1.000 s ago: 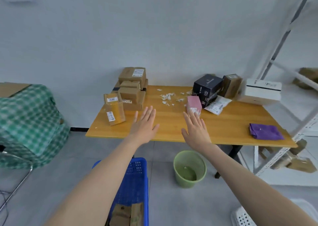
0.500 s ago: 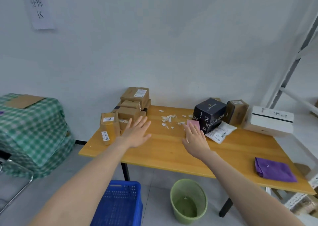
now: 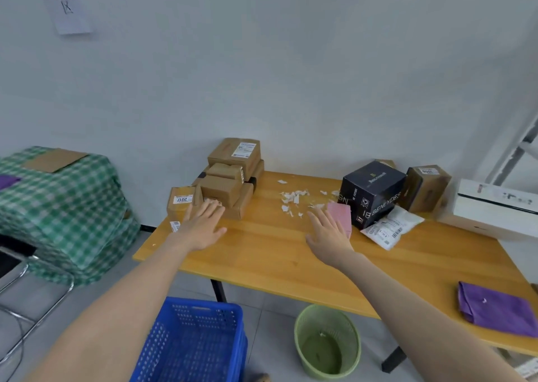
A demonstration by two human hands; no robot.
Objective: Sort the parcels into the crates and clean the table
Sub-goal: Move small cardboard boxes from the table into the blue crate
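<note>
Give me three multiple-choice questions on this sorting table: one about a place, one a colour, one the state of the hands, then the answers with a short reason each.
1. Where on the table does the purple cloth lie? A far left corner; B near right corner; C dead centre.
2. What colour is the mesh bin? A green; B red; C white.
3. How are the left hand and right hand? A both fists; B one fist, one open; C both open, gripping nothing.
Answers: 1 B, it lies by the near right edge. 2 A, its mesh wall is pale green. 3 C, all fingers are straight.
</note>
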